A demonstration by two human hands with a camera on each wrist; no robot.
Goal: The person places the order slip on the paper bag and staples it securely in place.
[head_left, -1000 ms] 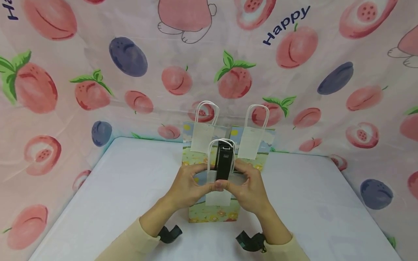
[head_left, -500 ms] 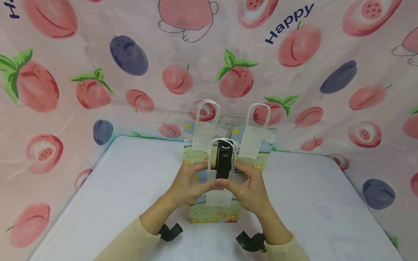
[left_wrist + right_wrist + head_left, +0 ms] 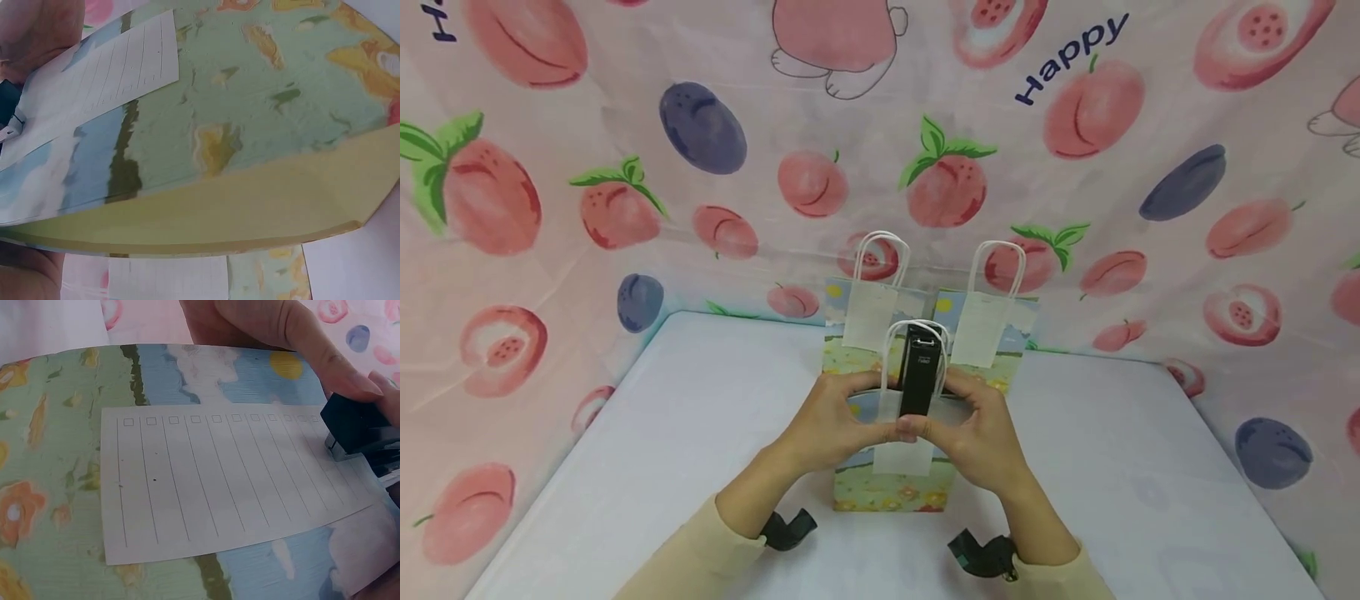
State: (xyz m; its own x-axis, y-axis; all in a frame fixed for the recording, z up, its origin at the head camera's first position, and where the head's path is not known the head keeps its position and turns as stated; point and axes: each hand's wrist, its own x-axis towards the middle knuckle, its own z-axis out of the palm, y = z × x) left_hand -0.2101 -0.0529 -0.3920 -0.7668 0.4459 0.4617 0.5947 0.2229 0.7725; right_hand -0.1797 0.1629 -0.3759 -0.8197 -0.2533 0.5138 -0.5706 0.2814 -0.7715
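Note:
A black stapler [image 3: 919, 371] stands nearly upright at the top of the front paper bag [image 3: 891, 492], inside the loop of its white handle. Both thumbs meet on the stapler's near end. My left hand [image 3: 831, 425] grips from the left and my right hand [image 3: 981, 433] from the right, with the other fingers behind the bag top. Against the bag's printed face lies a white lined note [image 3: 212, 475] with small checkboxes. In the right wrist view, the stapler's end [image 3: 356, 425] overlaps the note's edge.
Two similar bags stand behind, a left one [image 3: 842, 354] and a right one [image 3: 1011, 354], each with a white note on its front. The white table [image 3: 737, 358] spreads to both sides, with a fruit-print cloth [image 3: 850, 108] behind it.
The whole scene sits slightly further right in the head view. Both hands keep the same hold on the stapler at the bag's top.

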